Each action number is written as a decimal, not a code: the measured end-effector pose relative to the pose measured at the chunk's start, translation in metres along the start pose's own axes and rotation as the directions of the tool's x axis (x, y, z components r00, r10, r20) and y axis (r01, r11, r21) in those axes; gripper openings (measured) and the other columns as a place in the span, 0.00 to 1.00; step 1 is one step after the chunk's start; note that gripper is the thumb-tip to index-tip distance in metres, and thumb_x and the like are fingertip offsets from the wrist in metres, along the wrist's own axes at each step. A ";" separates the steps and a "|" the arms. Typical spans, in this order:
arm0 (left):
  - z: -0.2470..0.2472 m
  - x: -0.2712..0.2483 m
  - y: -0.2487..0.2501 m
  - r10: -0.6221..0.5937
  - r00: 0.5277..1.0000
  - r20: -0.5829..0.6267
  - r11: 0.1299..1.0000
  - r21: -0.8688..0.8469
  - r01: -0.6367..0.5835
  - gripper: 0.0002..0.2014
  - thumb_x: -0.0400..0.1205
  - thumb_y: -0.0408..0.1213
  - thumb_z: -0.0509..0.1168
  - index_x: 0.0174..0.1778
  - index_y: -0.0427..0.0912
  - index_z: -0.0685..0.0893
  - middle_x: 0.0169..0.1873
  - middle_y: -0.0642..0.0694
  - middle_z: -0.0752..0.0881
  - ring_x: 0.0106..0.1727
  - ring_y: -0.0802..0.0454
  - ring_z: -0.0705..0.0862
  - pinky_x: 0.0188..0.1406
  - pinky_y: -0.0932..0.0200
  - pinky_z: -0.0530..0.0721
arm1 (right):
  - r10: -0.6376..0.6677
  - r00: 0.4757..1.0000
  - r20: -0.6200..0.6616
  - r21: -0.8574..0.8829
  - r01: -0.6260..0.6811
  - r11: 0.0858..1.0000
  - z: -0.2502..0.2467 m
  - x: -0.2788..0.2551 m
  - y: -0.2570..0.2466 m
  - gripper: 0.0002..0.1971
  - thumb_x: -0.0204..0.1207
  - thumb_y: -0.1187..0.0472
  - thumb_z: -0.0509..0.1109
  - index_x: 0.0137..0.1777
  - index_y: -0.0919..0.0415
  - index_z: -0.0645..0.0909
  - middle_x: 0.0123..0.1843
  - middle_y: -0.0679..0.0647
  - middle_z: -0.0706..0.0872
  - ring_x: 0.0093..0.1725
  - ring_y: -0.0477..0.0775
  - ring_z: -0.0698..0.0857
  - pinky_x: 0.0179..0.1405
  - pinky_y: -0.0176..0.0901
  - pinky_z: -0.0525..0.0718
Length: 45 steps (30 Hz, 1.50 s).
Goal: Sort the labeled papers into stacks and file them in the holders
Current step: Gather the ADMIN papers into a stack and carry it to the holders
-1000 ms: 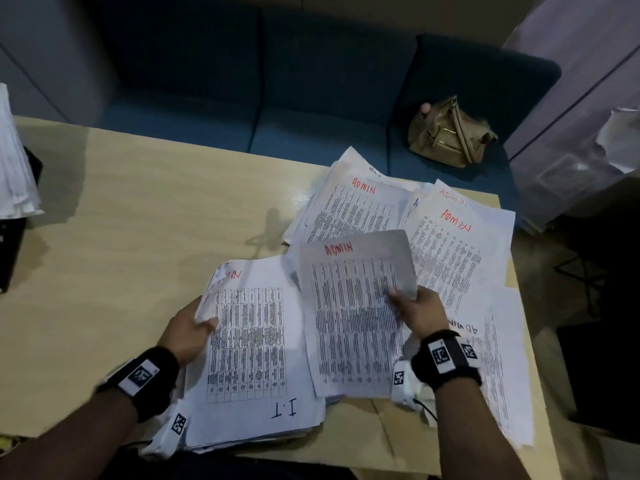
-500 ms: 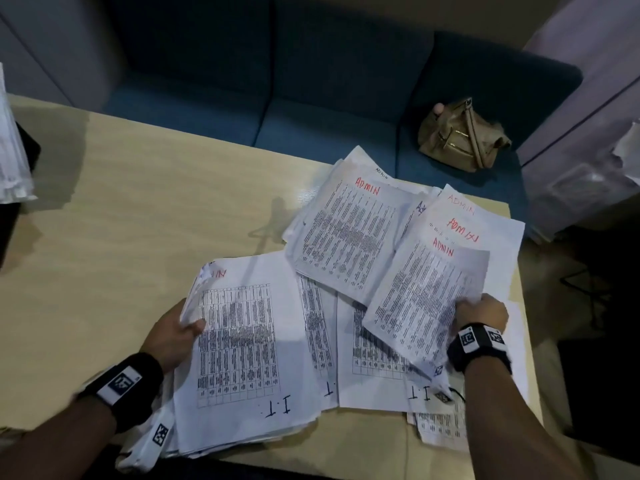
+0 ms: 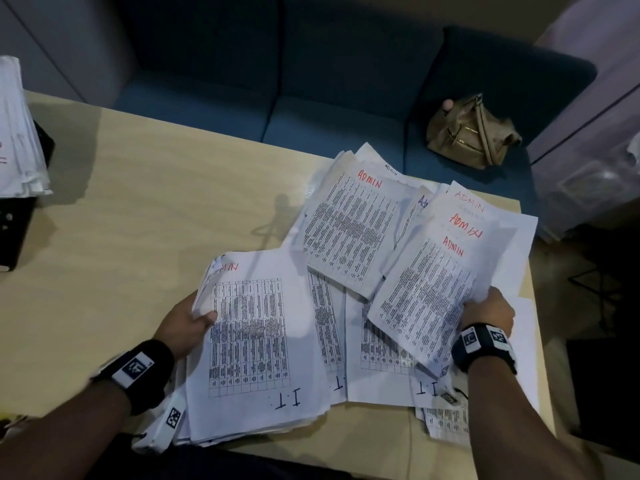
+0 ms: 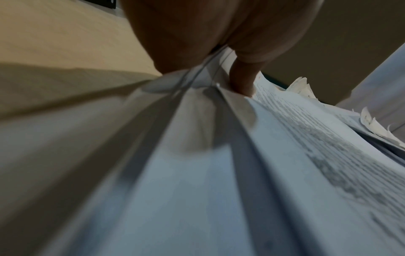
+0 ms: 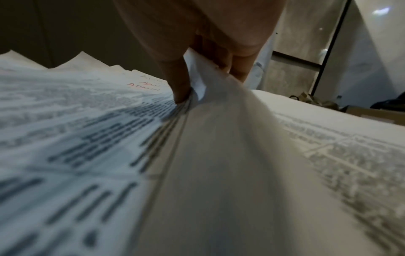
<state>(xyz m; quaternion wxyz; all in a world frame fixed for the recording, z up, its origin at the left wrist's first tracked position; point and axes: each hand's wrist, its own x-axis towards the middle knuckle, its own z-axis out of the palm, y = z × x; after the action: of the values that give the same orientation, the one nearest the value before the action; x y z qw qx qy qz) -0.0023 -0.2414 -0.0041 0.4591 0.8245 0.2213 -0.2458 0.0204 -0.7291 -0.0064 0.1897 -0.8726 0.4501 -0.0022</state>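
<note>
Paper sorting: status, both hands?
Left hand grips the thick white stack marked I.T.. Right hand pinches a red-lettered ADMIN sheet over the ADMIN spread. Filing not started; nothing in the way.

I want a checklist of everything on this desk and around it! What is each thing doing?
Surface: pale wooden table.
Job's things: ADMIN sheet in the right hand; I.T. stack under the left hand; ADMIN pile behind them; more I.T. sheets between.
Clutter: paper stack in a black holder at the far left.
Hands: left hand grips the stack's edge; right hand pinches the sheet.
Cables: nothing seen.
Surroundings: blue sofa; tan bag on it.
</note>
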 end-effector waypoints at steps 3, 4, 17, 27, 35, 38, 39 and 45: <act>-0.001 0.001 0.000 0.015 1.000 0.010 1.000 0.002 -0.015 0.20 0.83 0.31 0.64 0.72 0.37 0.75 0.57 0.40 0.84 0.59 0.40 0.81 0.59 0.51 0.74 | -0.042 0.999 -0.006 -0.093 0.041 0.995 0.001 -0.001 -0.005 0.05 0.76 0.69 0.66 0.50 0.68 0.79 0.51 0.69 0.83 0.49 0.72 0.84 0.45 0.59 0.83; -0.001 0.002 0.000 0.017 1.000 0.013 1.000 -0.001 -0.017 0.21 0.83 0.31 0.64 0.73 0.37 0.74 0.57 0.40 0.84 0.59 0.41 0.81 0.59 0.51 0.74 | -0.059 0.998 -0.012 -0.116 0.057 0.992 0.002 -0.001 -0.005 0.08 0.76 0.70 0.65 0.54 0.68 0.79 0.55 0.69 0.82 0.52 0.73 0.83 0.48 0.62 0.83; 0.000 0.001 -0.002 0.016 1.000 -0.004 0.999 -0.030 -0.016 0.21 0.84 0.33 0.63 0.74 0.42 0.74 0.61 0.42 0.83 0.61 0.42 0.80 0.62 0.48 0.75 | -0.005 1.000 -0.019 0.299 0.011 0.954 -0.017 -0.014 -0.029 0.19 0.72 0.58 0.70 0.60 0.66 0.79 0.56 0.69 0.85 0.54 0.70 0.85 0.52 0.53 0.82; -0.023 -0.004 -0.011 -0.021 0.999 -0.040 0.971 -0.239 0.011 0.20 0.81 0.39 0.68 0.69 0.42 0.77 0.57 0.42 0.85 0.58 0.41 0.82 0.54 0.48 0.81 | -0.360 0.927 -0.106 0.855 0.270 0.442 -0.083 -0.083 -0.073 0.11 0.79 0.59 0.70 0.58 0.61 0.85 0.46 0.42 0.92 0.48 0.41 0.88 0.48 0.37 0.86; -0.009 0.003 0.007 -0.061 0.997 -0.044 0.943 -0.330 0.043 0.15 0.83 0.37 0.66 0.66 0.44 0.79 0.52 0.45 0.87 0.53 0.43 0.84 0.57 0.46 0.81 | -0.532 0.784 0.321 0.885 -0.047 0.464 -0.042 -0.148 -0.107 0.07 0.74 0.71 0.70 0.50 0.62 0.81 0.33 0.48 0.91 0.27 0.42 0.87 0.24 0.32 0.83; 0.003 0.003 0.009 -0.047 0.999 -0.021 0.939 -0.341 0.037 0.13 0.82 0.36 0.67 0.63 0.44 0.82 0.49 0.48 0.89 0.54 0.44 0.86 0.56 0.48 0.81 | -0.453 0.769 0.450 0.709 0.001 0.706 0.005 -0.158 -0.096 0.24 0.61 0.52 0.83 0.54 0.63 0.83 0.47 0.58 0.92 0.45 0.59 0.91 0.45 0.53 0.90; 0.005 0.002 0.010 -0.044 0.999 -0.013 0.937 -0.348 0.037 0.13 0.81 0.37 0.68 0.62 0.43 0.83 0.49 0.48 0.90 0.54 0.44 0.87 0.57 0.48 0.82 | -0.408 0.781 0.473 0.603 0.051 0.796 0.017 -0.160 -0.092 0.23 0.62 0.51 0.82 0.54 0.62 0.83 0.48 0.58 0.91 0.45 0.59 0.90 0.44 0.53 0.89; 0.008 -0.006 0.021 0.041 0.995 0.092 0.939 -0.343 -0.008 0.22 0.87 0.47 0.57 0.74 0.41 0.73 0.63 0.51 0.78 0.66 0.49 0.78 0.66 0.53 0.74 | -0.425 0.708 0.564 0.366 0.247 0.897 0.046 -0.192 -0.091 0.20 0.75 0.60 0.74 0.65 0.59 0.75 0.50 0.48 0.83 0.46 0.51 0.83 0.33 0.31 0.77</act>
<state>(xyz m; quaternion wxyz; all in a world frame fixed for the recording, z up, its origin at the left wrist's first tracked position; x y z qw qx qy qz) 0.0035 -0.2593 0.0096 0.6086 0.7219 0.2277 -0.2378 -0.0140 -0.5157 0.0133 0.4395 -0.8564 0.1875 0.1956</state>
